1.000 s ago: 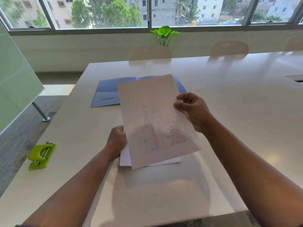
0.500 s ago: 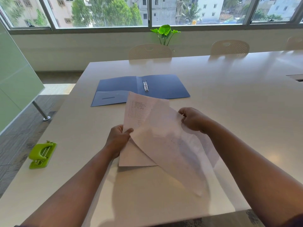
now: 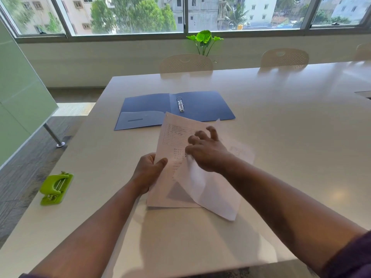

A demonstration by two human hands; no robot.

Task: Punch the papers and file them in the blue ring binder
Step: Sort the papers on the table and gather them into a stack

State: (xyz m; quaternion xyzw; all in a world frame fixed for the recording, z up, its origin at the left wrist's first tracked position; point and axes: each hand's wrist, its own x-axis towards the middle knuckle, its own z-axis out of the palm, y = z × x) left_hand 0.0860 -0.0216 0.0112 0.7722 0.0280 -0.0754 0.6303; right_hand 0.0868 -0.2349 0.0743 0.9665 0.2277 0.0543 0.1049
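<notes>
Papers (image 3: 176, 157) now lowered to desk (image 3: 281, 121) | left hand (image 3: 147, 173) pinches stack edge — right hand (image 3: 206, 151) released, fingers spread | unpunched — punch (image 3: 56, 188) untouched

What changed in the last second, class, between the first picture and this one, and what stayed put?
The right hand brought the raised sheet down onto the stack of papers, then let go; its fingers are now spread above it. The left hand kept gripping the stack's left edge. The blue ring binder still lies open, and the green hole punch stayed put.
</notes>
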